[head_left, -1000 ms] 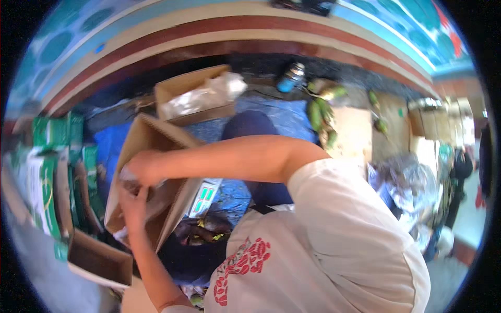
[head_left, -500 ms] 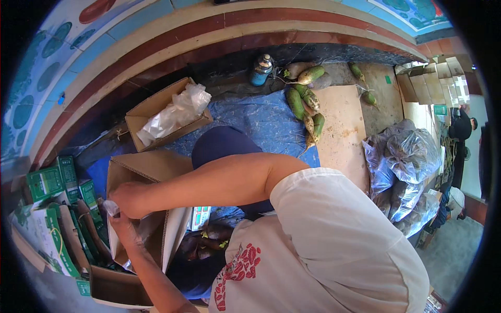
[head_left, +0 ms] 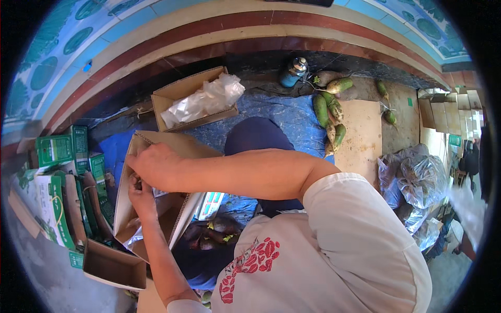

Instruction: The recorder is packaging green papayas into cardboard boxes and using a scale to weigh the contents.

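Note:
An open cardboard box (head_left: 175, 148) stands tilted in front of me, with clear plastic film (head_left: 135, 236) showing inside. Across its opening reaches my right hand (head_left: 159, 166), its fingers curled down by the far left rim. Just below it, inside the box, my left hand (head_left: 141, 197) has bent fingers close to the right one's. A small dark spot shows at the left fingertips; what either hand grips is hidden. Dark purplish radishes (head_left: 211, 235) with green sprouts lie to the right of the box, near a device with a lit panel (head_left: 210, 205).
Another carton (head_left: 195, 122) holds clear plastic bags (head_left: 206, 99). Green printed boxes (head_left: 55, 151) stand at left, near an empty brown tray (head_left: 115, 263). Green radishes (head_left: 334, 117), a blue flask (head_left: 294, 72) and filled plastic bags (head_left: 417, 180) lie farther right, by a blue tarp (head_left: 276, 112).
Both hands moved from the box's left edge, where they held clear plastic, up toward its far left corner. That plastic no longer shows at the fingertips. The view has shifted left.

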`<state>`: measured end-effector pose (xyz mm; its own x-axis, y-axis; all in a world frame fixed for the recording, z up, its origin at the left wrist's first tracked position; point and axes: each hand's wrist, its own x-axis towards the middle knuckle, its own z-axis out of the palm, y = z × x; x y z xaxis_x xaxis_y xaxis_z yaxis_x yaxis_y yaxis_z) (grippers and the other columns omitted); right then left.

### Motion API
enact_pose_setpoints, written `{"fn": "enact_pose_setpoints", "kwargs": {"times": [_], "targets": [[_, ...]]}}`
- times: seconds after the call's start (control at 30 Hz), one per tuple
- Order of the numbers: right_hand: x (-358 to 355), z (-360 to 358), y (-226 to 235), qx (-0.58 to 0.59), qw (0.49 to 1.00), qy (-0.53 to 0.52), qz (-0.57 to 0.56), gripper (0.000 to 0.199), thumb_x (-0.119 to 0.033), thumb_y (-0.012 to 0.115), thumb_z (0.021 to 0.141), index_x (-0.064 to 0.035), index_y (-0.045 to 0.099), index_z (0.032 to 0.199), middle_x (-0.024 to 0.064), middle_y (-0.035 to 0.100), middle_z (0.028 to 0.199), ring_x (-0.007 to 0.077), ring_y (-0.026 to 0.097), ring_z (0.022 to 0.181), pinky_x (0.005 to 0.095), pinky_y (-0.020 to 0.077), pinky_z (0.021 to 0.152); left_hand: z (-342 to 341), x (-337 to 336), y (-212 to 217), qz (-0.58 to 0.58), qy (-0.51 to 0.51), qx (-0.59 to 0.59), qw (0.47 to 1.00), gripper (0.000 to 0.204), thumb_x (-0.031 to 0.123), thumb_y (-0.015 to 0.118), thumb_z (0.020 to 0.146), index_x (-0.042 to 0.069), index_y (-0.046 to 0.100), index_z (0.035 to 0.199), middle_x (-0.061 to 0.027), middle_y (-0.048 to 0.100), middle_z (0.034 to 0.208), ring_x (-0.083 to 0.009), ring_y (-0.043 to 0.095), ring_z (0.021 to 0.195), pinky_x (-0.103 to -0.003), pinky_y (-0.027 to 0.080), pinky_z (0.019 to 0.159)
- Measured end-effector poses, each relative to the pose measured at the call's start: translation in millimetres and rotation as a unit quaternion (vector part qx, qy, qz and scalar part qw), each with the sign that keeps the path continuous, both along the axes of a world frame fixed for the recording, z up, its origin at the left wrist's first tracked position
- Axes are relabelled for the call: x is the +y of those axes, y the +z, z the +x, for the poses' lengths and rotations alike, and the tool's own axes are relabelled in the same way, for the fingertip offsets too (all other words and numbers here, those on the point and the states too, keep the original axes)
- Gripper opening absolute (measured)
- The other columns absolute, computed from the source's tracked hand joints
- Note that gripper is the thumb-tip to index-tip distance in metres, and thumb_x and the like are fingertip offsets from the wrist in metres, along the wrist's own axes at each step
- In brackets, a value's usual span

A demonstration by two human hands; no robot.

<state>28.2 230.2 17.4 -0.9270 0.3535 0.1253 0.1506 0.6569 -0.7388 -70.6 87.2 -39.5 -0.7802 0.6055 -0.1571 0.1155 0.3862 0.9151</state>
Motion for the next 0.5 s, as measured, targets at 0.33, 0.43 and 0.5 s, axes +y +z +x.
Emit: {"fn": "enact_pose_setpoints", "kwargs": {"times": [0.33, 0.43, 0.5], "targets": [[8, -6, 6, 0.014, 0.997, -0.037, 0.072, 0.028, -0.012, 0.062, 0.066, 0.0027, 0.054, 0.09, 0.0187, 0.058, 0.087, 0.0296, 0.061, 0.08, 0.0347, 0.0496, 0.066, -4, -4, -4, 0.046, -0.017, -0.061, 0.997, 0.021, -0.004, 0.054, 0.08, 0.002, 0.05, 0.1, -0.0012, 0.051, 0.096, -0.0084, 0.049, 0.09, -0.022, 0.04, 0.08], [10, -14, 0, 0.01, 0.995, -0.064, 0.081, 0.025, -0.006, 0.058, 0.067, 0.003, 0.052, 0.089, 0.0195, 0.055, 0.091, 0.0313, 0.06, 0.08, 0.0359, 0.0496, 0.067, 1, 3, 3, 0.047, -0.008, -0.068, 0.997, 0.024, -0.003, 0.055, 0.08, 0.002, 0.05, 0.103, -0.0018, 0.053, 0.096, -0.0084, 0.05, 0.088, -0.022, 0.04, 0.078], [10, -20, -4, -0.001, 0.992, -0.096, 0.079, 0.021, -0.004, 0.056, 0.067, 0.0012, 0.052, 0.087, 0.0198, 0.055, 0.091, 0.0329, 0.059, 0.081, 0.0377, 0.0493, 0.067, 12, 11, 15, 0.012, 0.003, -0.077, 0.997, 0.019, 0.003, 0.057, 0.08, 0.001, 0.055, 0.099, -0.0012, 0.056, 0.089, -0.0089, 0.052, 0.082, -0.022, 0.041, 0.073]]}}
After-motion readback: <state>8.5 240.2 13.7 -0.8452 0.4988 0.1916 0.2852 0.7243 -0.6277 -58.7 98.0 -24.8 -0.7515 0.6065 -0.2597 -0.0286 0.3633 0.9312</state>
